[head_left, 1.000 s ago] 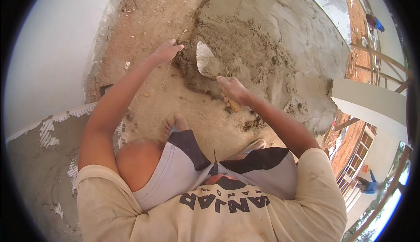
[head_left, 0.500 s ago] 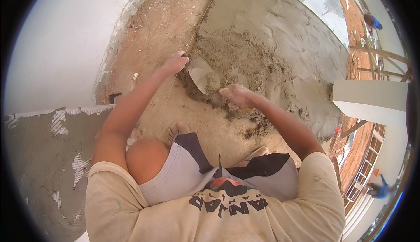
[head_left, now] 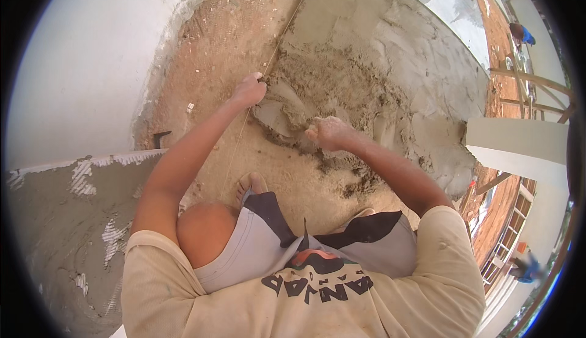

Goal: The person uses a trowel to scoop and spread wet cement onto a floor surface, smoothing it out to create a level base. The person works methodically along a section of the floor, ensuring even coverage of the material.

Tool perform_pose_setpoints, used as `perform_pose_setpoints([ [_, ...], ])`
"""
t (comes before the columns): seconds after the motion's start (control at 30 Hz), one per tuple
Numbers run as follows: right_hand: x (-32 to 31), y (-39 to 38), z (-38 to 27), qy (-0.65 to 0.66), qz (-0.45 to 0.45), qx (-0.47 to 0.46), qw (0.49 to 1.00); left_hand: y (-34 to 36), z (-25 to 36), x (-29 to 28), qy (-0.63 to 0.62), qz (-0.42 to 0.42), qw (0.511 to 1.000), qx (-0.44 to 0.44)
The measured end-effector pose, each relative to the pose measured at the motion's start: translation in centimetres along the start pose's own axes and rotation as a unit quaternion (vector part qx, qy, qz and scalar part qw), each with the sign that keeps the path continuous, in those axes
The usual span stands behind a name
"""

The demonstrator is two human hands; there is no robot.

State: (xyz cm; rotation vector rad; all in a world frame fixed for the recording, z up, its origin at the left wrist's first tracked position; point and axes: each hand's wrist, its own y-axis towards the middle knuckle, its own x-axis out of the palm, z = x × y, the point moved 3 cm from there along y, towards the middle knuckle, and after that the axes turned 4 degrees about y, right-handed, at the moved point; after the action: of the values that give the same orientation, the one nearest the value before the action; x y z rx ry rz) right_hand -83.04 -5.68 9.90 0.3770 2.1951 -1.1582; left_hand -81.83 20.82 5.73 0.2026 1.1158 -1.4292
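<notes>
Wet grey mortar (head_left: 366, 75) is spread over the floor ahead of me, rough and lumpy on the near side. A thin string (head_left: 236, 142) runs along its left edge. My left hand (head_left: 249, 90) is closed at the string, its fingers pinched on it by the mortar's edge. My right hand (head_left: 329, 133) is closed on a trowel, whose handle it mostly hides. The trowel's blade (head_left: 278, 113) lies low in the mortar, right of the string and just below my left hand, partly coated with grey.
A pale wall (head_left: 73, 63) is at left, above a mortar-coated surface (head_left: 67, 234). Bare dusty ground (head_left: 189, 51) runs beside the string; my bare foot (head_left: 249, 182) is near it. At right are a white post (head_left: 513, 145), wooden poles (head_left: 513, 75) and two people in blue (head_left: 522, 32), (head_left: 525, 268).
The trowel has moved down and left into the mortar, its blade now flatter and less visible. Both hands sit slightly lower and more to the right in view than a second ago.
</notes>
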Motion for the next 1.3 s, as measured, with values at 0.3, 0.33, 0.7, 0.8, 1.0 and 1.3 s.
perform_pose_setpoints([
  [0.3,-4.9,3.3,-0.3,-0.059,0.117,0.043,0.990,0.0,-0.2,0.2,0.029,0.035,0.995,0.083],
  [0.33,-5.2,3.8,0.3,-0.057,0.127,0.051,0.989,-0.2,0.6,0.2,0.022,0.030,0.996,0.078],
  [0.7,-7.2,-2.3,9.2,0.374,0.134,0.114,0.911,1.8,-0.3,-0.9,-0.023,0.068,0.996,0.055],
  [0.8,-8.0,-1.3,10.5,0.524,0.127,0.144,0.830,3.1,-1.6,-1.2,-0.016,0.089,0.995,0.033],
  [1.0,-9.2,2.3,9.3,0.570,0.068,0.151,0.805,3.4,-1.1,-1.5,0.004,0.071,0.997,0.029],
  [1.3,-10.3,3.2,5.9,0.330,0.022,0.077,0.941,5.1,-6.1,-2.2,0.028,0.110,0.993,-0.038],
])
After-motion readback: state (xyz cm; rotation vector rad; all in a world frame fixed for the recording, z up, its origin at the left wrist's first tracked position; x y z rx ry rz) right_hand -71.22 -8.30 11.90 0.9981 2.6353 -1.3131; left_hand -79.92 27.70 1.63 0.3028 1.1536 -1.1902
